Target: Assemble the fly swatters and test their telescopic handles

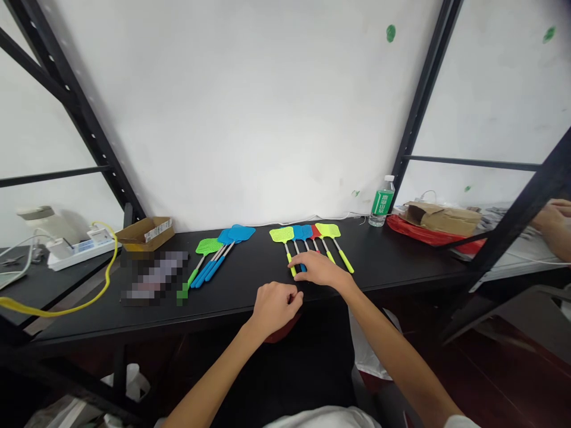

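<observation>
My right hand (322, 268) reaches over the handles of a row of fly swatters, its thumb and index finger curled about the handle of the leftmost yellow fly swatter (282, 235). Partly behind that hand lie blue swatters (303, 232) and a red swatter (316, 233). At the row's right end are yellow swatters (328, 230). My left hand (275, 304) rests at the table's front edge with its fingers curled in, holding nothing that shows. Farther left, a green swatter (209, 245) lies beside several overlapping blue swatters (241, 233).
On the black table (250, 279) stand an open cardboard box (149, 236), left, and a water bottle (382, 202), right. A blurred patch (156, 276) hides something near the box. A yellow cable (109, 267) loops by a power strip (80, 252). Another person's hand (555, 217) shows far right.
</observation>
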`<state>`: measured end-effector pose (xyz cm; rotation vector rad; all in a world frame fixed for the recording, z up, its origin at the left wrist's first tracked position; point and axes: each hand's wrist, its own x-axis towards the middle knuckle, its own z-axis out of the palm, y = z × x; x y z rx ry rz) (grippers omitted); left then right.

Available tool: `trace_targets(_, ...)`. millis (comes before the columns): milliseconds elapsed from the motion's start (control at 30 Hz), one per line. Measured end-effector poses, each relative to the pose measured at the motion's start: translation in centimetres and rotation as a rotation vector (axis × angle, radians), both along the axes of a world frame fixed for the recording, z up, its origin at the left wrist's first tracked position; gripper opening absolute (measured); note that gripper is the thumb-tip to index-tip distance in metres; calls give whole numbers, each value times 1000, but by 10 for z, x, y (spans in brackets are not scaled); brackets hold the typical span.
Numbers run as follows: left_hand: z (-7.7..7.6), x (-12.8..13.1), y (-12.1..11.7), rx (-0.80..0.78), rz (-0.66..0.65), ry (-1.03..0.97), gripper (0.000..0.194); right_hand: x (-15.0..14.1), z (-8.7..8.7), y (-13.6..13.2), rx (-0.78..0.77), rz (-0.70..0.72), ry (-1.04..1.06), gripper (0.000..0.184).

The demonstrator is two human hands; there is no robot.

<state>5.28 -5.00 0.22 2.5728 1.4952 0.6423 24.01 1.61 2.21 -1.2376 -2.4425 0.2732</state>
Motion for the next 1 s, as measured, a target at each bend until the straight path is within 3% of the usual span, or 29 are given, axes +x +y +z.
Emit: trace_targets(1000,0,0,-1,8,12,6,42,-5,-1,-4,19,-15,11,31)
